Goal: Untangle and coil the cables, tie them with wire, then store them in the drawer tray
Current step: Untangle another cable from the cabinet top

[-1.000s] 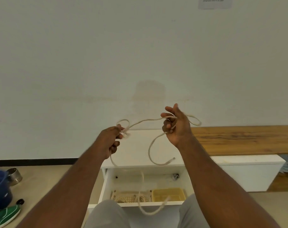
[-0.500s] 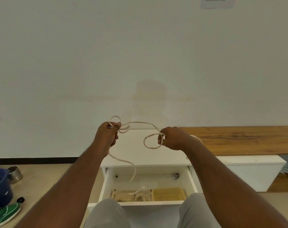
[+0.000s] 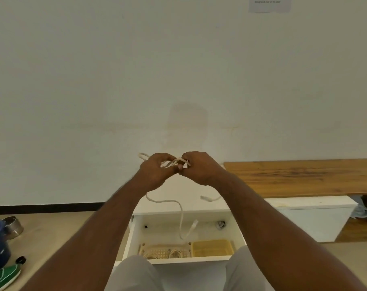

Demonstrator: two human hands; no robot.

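Both of my hands are meeting in front of me, knuckles almost touching. With my left hand [image 3: 155, 171] I am curling my fingers round a bunch of loops of the white cable [image 3: 174, 163], and with my right hand [image 3: 199, 168] I am pinching the same strands from the other side, thumb and fingers closed on them. One small loop is sticking out beyond my left knuckles. Both forearms are reaching forward and angling inward, wrists raised level with the wooden bench top [image 3: 300, 175].

Below my left hand one tail of the cable is hanging down, bending and dangling over the open white drawer [image 3: 184, 227], its plug end hanging free above the drawer floor. A second short end is poking out under my right wrist.

At the drawer's front, a pale perforated tray [image 3: 157, 252] is holding coiled cables, and a yellow tray [image 3: 212, 247] is sitting just beside it on the right. My knees are framing the drawer front.
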